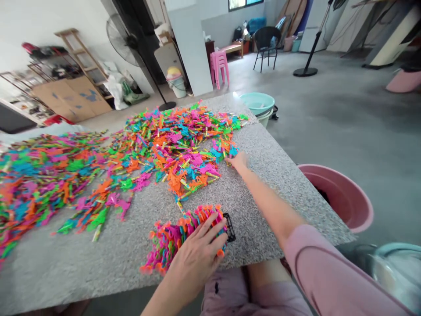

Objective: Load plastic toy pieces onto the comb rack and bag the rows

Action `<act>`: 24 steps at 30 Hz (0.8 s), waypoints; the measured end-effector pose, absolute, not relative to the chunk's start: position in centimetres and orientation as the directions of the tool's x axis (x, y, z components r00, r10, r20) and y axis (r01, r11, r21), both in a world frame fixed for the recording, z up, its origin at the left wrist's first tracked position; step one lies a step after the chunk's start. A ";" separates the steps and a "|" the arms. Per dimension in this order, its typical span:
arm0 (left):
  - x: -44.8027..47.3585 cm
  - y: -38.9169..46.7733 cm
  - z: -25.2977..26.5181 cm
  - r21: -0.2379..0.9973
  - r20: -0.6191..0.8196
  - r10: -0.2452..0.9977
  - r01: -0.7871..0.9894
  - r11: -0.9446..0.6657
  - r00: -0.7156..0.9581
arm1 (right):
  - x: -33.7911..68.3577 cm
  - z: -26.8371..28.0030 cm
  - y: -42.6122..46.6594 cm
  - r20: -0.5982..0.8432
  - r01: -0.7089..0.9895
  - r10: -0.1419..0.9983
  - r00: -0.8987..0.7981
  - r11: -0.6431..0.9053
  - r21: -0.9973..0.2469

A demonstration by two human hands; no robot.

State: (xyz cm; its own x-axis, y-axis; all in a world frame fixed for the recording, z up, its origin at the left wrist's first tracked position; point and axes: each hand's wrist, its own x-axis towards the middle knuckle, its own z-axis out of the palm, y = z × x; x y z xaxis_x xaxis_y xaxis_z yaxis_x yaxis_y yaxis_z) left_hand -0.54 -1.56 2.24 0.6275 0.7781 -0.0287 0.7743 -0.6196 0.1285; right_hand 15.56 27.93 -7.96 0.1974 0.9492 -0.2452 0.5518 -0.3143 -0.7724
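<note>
My left hand (pixel 204 245) lies over a tight row of small bright plastic pieces (pixel 164 245) with orange round ends, near the table's front edge. Its fingers are stretched out across the row. A black plastic rack (pixel 230 227) shows at the row's right end; the rest of it is hidden. With my arm stretched forward, my right hand (pixel 240 160) is at the right side of a big heap of small plastic toys (pixel 194 160) in pink, orange, green and blue. Its fingers are closed about a toy at the heap's edge, partly hidden and blurred.
The speckled grey table (pixel 263 175) carries another wide heap of toys (pixel 42 171) at left. A pink tub (pixel 358 193) stands on the floor at right, a turquoise basin (pixel 258 102) beyond the far corner. A standing fan (pixel 131 41) is behind the table.
</note>
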 end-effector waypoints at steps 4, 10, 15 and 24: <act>-0.3 -1.5 2.6 0.140 -0.036 0.776 0.772 -0.619 0.629 | 16.0 -7.4 27.7 -0.295 0.471 0.945 0.142 -0.326 -0.820; -0.1 -1.3 2.3 0.168 -0.020 0.771 0.762 -0.625 0.637 | 20.9 -8.5 12.3 -0.139 0.205 0.941 -0.310 -0.077 -0.976; 0.1 -1.3 2.3 0.169 -0.015 0.762 0.753 -0.636 0.647 | 19.6 -10.4 1.0 -0.110 0.249 0.942 -0.318 -0.029 -0.968; 0.0 -1.4 2.1 0.154 0.000 0.775 0.765 -0.625 0.632 | 18.1 -8.2 1.0 -0.155 0.726 0.940 -0.303 0.123 -0.677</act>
